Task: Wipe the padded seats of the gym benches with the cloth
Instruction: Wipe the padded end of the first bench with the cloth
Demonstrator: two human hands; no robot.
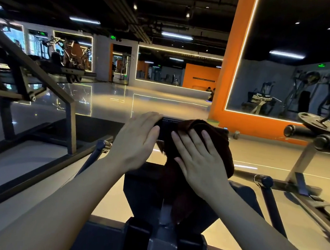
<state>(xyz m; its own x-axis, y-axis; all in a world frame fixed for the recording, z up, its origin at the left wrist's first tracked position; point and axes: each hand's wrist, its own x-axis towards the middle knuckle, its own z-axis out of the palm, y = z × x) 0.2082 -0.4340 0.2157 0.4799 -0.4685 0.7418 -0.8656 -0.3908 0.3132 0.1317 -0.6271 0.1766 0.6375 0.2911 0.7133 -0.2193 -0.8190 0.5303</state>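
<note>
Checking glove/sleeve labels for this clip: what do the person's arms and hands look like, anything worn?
Both arms are bare right up to the frame edge, with no sleeves in view. The left hand and right hand are ungloved, and no rings, watch or wristbands are visible.
</note>
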